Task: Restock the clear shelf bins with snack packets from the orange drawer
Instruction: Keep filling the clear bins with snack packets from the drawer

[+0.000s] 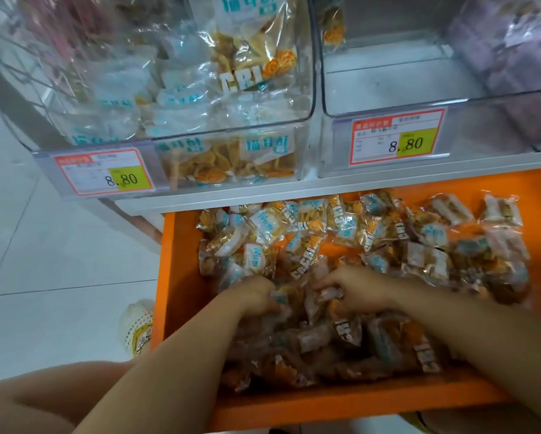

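Currently left hand (253, 294), right hand (360, 288): grip curled round snack packets (307, 303); some read CRI; tags (397, 137) 8.80

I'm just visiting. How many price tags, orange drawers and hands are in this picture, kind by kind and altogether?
2 price tags
1 orange drawer
2 hands: left hand, right hand
Total: 5
The snack packets lie heaped, too many to count.

Retail shop: clear shelf bins (388, 86) fronted with price tags (397, 137) marked 8.80; orange drawer (181, 261) below packed with wrapped snack packets (341, 220).
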